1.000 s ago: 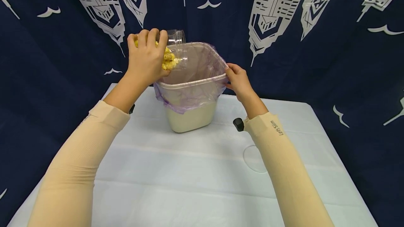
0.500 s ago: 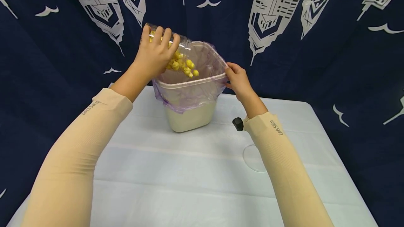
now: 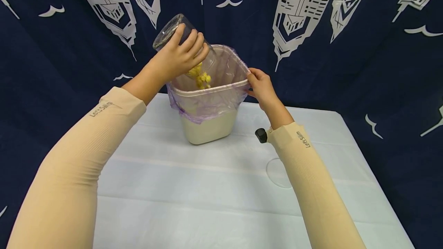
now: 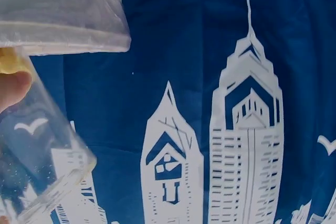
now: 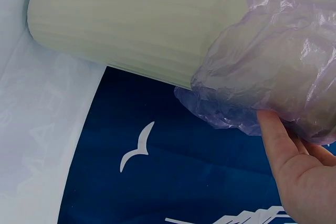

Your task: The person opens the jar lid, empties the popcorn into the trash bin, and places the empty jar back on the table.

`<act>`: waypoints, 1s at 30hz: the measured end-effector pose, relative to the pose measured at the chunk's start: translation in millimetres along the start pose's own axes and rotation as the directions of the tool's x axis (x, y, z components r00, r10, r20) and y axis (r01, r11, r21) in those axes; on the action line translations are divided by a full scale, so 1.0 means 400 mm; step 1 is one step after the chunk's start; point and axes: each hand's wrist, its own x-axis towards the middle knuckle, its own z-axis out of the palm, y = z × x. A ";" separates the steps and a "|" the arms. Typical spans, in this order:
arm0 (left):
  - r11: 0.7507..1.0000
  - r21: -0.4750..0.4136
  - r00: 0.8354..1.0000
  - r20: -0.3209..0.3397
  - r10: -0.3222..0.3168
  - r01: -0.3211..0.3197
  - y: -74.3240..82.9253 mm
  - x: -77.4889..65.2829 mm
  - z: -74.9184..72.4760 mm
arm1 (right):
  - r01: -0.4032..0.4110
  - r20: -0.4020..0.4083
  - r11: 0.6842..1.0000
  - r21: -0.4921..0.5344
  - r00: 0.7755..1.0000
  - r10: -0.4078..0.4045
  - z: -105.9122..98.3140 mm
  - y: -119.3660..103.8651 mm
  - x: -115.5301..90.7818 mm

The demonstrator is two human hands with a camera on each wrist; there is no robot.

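Note:
My left hand [image 3: 178,57] grips a clear jar [image 3: 169,34], tipped steeply with its mouth low over the bin. Yellow popcorn [image 3: 201,78] lies near the jar's mouth and spills toward the bin's inside. The off-white bin [image 3: 209,130] stands upright, lined with a thin purple bag [image 3: 211,105] folded over its rim. At the bin's right corner, my right hand [image 3: 263,91] holds the rim and bag between thumb and fingers. In the left wrist view the jar [image 4: 47,150] shows its bottom end, and only a fingertip is visible. The bin's floor is hidden.
A clear round disc [image 3: 278,174], perhaps the jar's lid, lies on the white-covered table [image 3: 194,206] beside my right forearm. Behind the table hangs a dark blue cloth [image 3: 249,22] printed with white buildings and birds.
My left hand has moved right and tipped the jar from nearly level to steeply mouth-down. Popcorn has slid out and less shows in the jar. My right hand has stayed at the rim.

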 end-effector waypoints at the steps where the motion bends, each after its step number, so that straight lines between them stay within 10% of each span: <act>1: 0.999 0.024 1.000 -0.015 0.024 -0.024 -0.001 0.002 -0.001 | 0.001 0.001 1.000 -0.001 1.000 -0.001 0.000 0.000 0.000; 9: 0.982 0.058 0.982 -0.041 0.182 -0.180 -0.010 0.013 -0.009 | 0.003 -0.006 1.000 0.014 1.000 -0.003 0.002 -0.002 0.000; 17: 0.990 0.025 0.989 -0.043 0.139 -0.138 -0.006 0.007 -0.006 | 0.002 -0.008 1.000 0.009 1.000 -0.002 0.002 -0.001 -0.001; 24: 0.990 -0.093 0.993 -0.042 -0.113 0.109 0.000 -0.004 -0.001 | 0.000 -0.007 1.000 0.009 1.000 0.000 0.005 0.001 0.002; 30: 0.837 -0.384 0.919 0.225 -0.325 0.390 -0.012 -0.005 -0.016 | 0.003 -0.009 1.000 0.013 1.000 -0.003 0.004 0.001 0.000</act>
